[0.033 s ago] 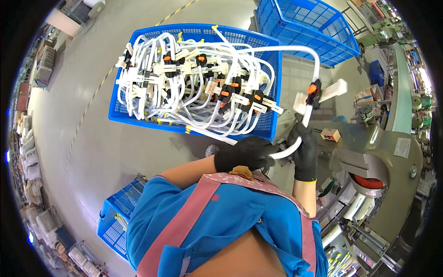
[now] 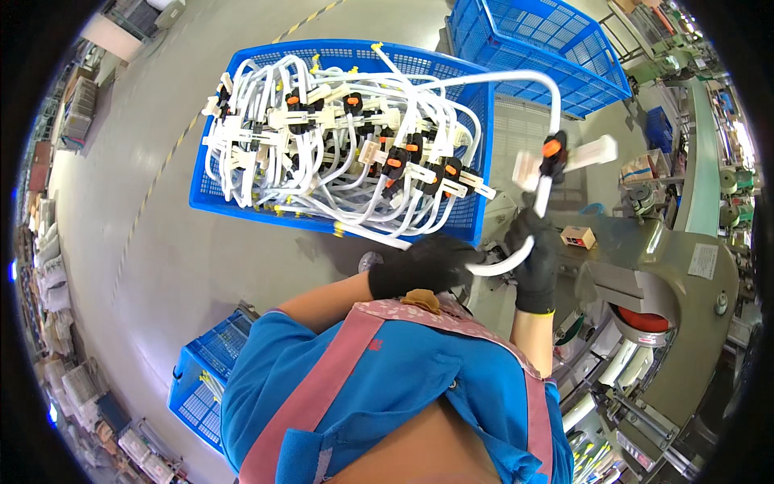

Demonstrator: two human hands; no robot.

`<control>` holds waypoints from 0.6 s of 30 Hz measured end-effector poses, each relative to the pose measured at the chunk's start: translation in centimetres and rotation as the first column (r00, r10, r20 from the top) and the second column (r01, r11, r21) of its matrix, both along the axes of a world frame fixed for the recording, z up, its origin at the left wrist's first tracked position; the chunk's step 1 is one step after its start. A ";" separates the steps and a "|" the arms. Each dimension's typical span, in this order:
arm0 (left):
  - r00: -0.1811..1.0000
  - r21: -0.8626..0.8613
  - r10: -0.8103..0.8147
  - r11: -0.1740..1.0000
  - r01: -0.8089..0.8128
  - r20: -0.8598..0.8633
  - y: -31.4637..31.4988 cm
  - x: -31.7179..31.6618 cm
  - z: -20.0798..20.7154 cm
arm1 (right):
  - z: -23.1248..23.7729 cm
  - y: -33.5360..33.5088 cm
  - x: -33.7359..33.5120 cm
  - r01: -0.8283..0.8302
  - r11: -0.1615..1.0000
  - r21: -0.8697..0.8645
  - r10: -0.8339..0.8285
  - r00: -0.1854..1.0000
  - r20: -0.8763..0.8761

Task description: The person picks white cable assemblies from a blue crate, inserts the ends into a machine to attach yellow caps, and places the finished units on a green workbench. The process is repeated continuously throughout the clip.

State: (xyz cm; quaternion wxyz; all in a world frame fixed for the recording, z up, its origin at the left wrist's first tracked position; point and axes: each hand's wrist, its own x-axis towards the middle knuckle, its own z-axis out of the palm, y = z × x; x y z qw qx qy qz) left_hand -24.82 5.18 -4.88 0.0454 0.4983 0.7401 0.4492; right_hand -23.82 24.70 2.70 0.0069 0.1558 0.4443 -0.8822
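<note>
Tube: a white tube point(image 2: 516, 260) curves between both gloved hands, its far run arching up over the crate; an orange-and-black clip point(image 2: 553, 153) with white tags sits on it above the right hand.
Left hand point(image 2: 423, 266): black glove, fingers closed round the tube's lower end.
Right hand point(image 2: 536, 258): black glove, raised upright, gripping the tube below the clip.
Blue crate point(image 2: 242, 206): heaped with white tubes bearing orange clips point(image 2: 339, 137).
Second blue crate point(image 2: 548, 40): behind it.
Small blue basket point(image 2: 201, 387): on the floor, lower left.
Machine point(image 2: 669, 266): grey, at right.

Grey factory floor point(image 2: 161, 266), yellow-striped line point(image 2: 157, 173)
</note>
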 end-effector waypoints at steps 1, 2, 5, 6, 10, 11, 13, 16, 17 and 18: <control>0.974 0.054 0.130 0.988 -0.142 0.185 -0.9 -0.1 -1.2 | 0.6 -0.1 -1.0 0.065 0.992 -0.106 -0.073 0.994 -0.082; 0.936 0.079 0.261 0.955 -0.286 0.236 -2.5 -0.2 -2.6 | 1.7 0.3 -1.6 0.046 0.998 -0.046 -0.049 0.997 -0.062; 0.597 0.007 0.679 0.658 -0.753 0.427 -6.3 -1.6 -9.2 | 4.9 1.4 -2.6 -0.035 0.997 0.068 0.050 0.972 -0.230; 0.554 -0.096 0.791 0.592 -0.800 0.261 -7.9 -2.4 -11.8 | 5.6 1.3 -2.3 0.054 0.988 0.142 -0.023 0.977 -0.212; 0.524 -0.480 0.834 0.536 -0.694 0.173 -9.9 -3.2 -21.3 | 7.8 0.8 -0.4 0.130 0.976 0.177 -0.057 0.929 -0.367; 0.543 -0.544 0.788 0.602 -0.584 0.289 -9.9 -3.7 -22.9 | 8.1 0.9 0.4 0.124 0.982 0.141 -0.060 0.919 -0.390; 0.581 -0.551 0.744 0.652 -0.520 0.331 -9.4 -5.0 -24.9 | 8.8 1.6 2.1 0.127 0.979 0.157 -0.051 0.910 -0.412; 0.355 -0.607 0.662 0.748 -0.268 0.660 -8.6 -8.2 -24.9 | 9.2 2.5 5.6 0.187 0.944 0.273 -0.071 0.920 -0.386; 0.379 -0.656 0.712 0.698 -0.288 0.591 -8.2 -8.7 -24.3 | 9.3 2.9 6.7 0.150 0.935 0.322 -0.033 0.939 -0.342; 0.388 -0.560 0.635 0.772 -0.300 0.668 -7.7 -8.7 -23.7 | 9.2 2.9 7.8 0.170 0.909 0.381 -0.049 0.950 -0.308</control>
